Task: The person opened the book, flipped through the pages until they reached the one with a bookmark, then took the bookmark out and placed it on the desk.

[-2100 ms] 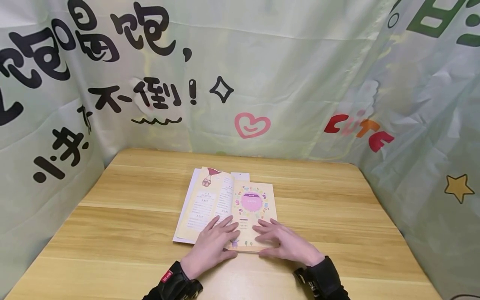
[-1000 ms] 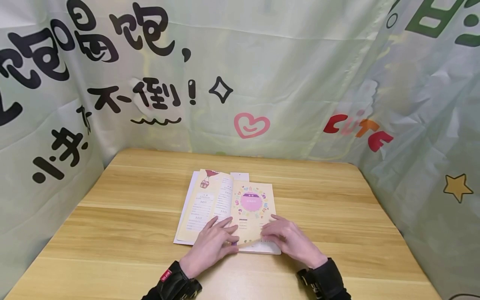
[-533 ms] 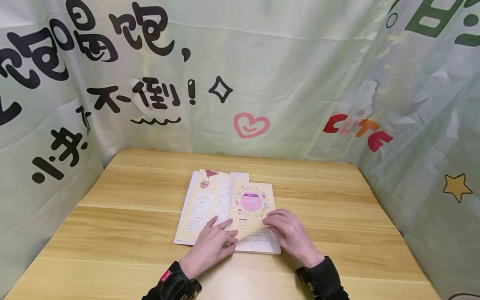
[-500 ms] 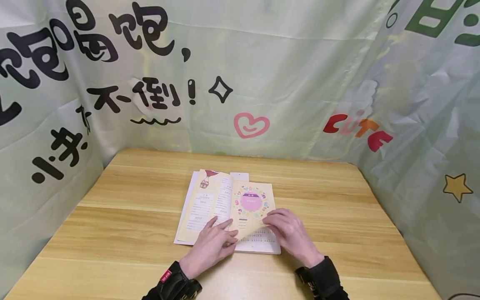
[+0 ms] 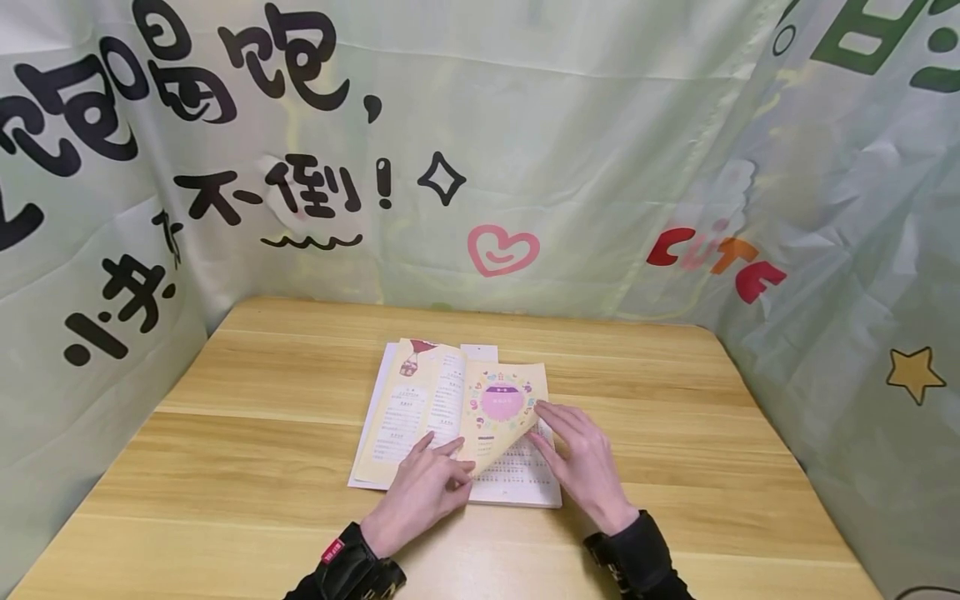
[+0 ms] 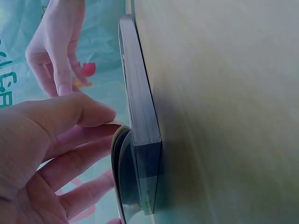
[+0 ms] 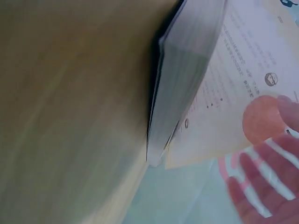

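Observation:
An open book (image 5: 405,408) lies on the wooden table, with text and a hot-air balloon picture on its left side. Its cream right-hand page (image 5: 504,402), bearing a pink circle, is lifted at the lower right corner. Beneath it shows a white printed page (image 5: 517,475). My left hand (image 5: 423,496) rests over the lower gutter, fingers spread on the left pages. In the left wrist view its thumb (image 6: 96,112) is at the lower page edge. My right hand (image 5: 585,458) holds the raised corner, fingertips on the upper face and thumb (image 7: 289,113) against the underside.
A white card-like piece (image 5: 480,353) sticks out past the book's top edge. The wooden table (image 5: 675,417) surrounds the book. Printed fabric (image 5: 585,167) hangs behind it and at both sides. A dark cable (image 5: 930,593) shows at the lower right corner.
The right-hand page lay flat at first. My right hand has taken its lower corner and moved it up, uncovering more of the white page. My left hand has stayed almost in place.

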A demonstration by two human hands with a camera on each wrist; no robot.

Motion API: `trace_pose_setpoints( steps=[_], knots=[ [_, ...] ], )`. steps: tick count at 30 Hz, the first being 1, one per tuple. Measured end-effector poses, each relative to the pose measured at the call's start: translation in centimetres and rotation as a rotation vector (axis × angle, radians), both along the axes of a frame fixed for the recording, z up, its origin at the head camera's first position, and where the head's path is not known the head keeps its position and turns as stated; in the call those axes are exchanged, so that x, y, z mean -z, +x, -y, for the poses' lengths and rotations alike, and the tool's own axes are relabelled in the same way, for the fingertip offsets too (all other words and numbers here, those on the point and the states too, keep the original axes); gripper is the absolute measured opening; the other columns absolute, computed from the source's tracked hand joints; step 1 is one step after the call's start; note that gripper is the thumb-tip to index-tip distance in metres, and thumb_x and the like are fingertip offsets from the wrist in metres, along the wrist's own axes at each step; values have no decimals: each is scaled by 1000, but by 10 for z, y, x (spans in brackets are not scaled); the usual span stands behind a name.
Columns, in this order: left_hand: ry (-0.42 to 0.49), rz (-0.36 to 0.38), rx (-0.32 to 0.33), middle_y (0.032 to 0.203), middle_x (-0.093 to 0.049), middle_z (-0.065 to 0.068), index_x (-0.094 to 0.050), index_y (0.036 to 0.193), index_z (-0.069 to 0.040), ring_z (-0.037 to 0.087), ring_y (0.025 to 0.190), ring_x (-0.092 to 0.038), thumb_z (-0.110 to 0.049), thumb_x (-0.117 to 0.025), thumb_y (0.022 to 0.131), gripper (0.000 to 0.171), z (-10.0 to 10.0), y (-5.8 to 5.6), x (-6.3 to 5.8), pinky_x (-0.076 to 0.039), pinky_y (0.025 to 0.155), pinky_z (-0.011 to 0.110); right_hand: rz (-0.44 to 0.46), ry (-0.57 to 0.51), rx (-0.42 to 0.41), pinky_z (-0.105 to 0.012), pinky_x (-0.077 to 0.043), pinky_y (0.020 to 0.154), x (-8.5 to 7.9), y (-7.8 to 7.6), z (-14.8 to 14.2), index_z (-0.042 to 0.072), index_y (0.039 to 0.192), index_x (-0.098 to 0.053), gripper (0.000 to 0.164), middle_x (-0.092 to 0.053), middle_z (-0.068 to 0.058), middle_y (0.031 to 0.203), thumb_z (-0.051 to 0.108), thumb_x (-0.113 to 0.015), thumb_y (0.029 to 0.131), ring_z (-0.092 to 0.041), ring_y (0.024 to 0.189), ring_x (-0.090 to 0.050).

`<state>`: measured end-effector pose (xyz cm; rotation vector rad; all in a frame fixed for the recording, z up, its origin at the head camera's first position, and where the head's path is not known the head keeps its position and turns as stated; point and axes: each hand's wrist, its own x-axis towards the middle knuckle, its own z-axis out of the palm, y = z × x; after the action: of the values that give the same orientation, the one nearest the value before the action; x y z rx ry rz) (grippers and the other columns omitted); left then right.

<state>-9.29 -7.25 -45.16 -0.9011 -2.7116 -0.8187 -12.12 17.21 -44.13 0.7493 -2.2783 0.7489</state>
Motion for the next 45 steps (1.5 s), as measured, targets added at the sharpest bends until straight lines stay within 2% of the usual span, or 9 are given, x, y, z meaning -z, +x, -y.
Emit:
trace_pose_setpoints(
  steps=[6, 15, 24, 26, 31, 34, 38, 41, 45],
  knots=[
    [24, -44, -6, 98, -75, 1, -79, 82, -16, 26, 114, -58, -13, -70, 78, 9, 0, -1, 1, -32, 105, 63, 222, -70, 30, -56, -44, 97, 4, 1, 9, -9, 132, -51, 56, -49, -28, 136, 24, -66, 90, -37, 121, -48],
    [51, -69, -11, 103, -74, 3, -78, 89, -12, 25, 110, -61, -16, -69, 81, 12, 0, -4, 1, -36, 105, 59, 507, -222, -142, -47, -34, 107, 5, -1, 28, -2, 152, -12, 70, -7, -18, 158, 24, -51, 100, -28, 140, -20],
    [91, -35, -32, 104, -73, 7, -75, 96, -8, 24, 111, -60, -20, -66, 86, 18, 3, -6, -2, -36, 106, 57, 641, -309, -239, -45, -26, 112, 5, -7, 47, 4, 154, -8, 63, -10, -14, 158, 26, -41, 104, -27, 138, -26],
    [126, -15, -46, 94, -75, 6, -74, 96, -7, 19, 94, -68, -20, -66, 86, 18, 4, -7, -3, -38, 106, 54, 673, -301, -245, -42, -24, 113, 5, -8, 51, 4, 154, -9, 63, -11, -11, 158, 29, -39, 104, -25, 138, -27],
    [290, 60, -42, 89, -74, 3, -68, 112, -6, 10, 80, -68, -18, -67, 87, 28, 12, -8, -7, -52, 94, 42, 709, -269, -272, -42, -23, 115, 6, -11, 59, 3, 153, -11, 62, -12, -11, 158, 32, -36, 105, -22, 138, -28],
    [402, 119, -15, 102, -73, 10, -61, 125, -4, 15, 95, -66, -11, -68, 87, 39, 18, -9, -12, -57, 85, 39, 703, -248, -298, -43, -23, 115, 8, -12, 63, 3, 153, -11, 61, -12, -11, 158, 32, -35, 105, -21, 139, -27],
    [487, 140, 4, 120, -66, 12, -46, 141, -5, 11, 100, -64, -3, -68, 85, 60, 25, -12, -18, -51, 95, 45, 684, -200, -299, -42, -22, 115, 8, -11, 69, 4, 153, -13, 59, -12, -11, 159, 30, -36, 105, -17, 140, -23],
    [526, 152, -13, 103, -72, 12, -33, 150, -12, 1, 67, -61, -2, -68, 85, 74, 31, -14, -22, -60, 68, 43, 656, -166, -287, -46, -21, 116, 0, -7, 74, 1, 151, -17, 57, -14, -14, 158, 24, -39, 104, -19, 141, -19],
    [574, 165, -36, 118, -65, 19, -32, 150, -7, 7, 91, -62, 2, -67, 84, 76, 38, -17, -27, -59, 75, 47, 639, -154, -298, -54, -19, 114, -16, 1, 79, -7, 148, -21, 54, -14, -22, 156, 14, -42, 103, -29, 141, -17]
  ],
)
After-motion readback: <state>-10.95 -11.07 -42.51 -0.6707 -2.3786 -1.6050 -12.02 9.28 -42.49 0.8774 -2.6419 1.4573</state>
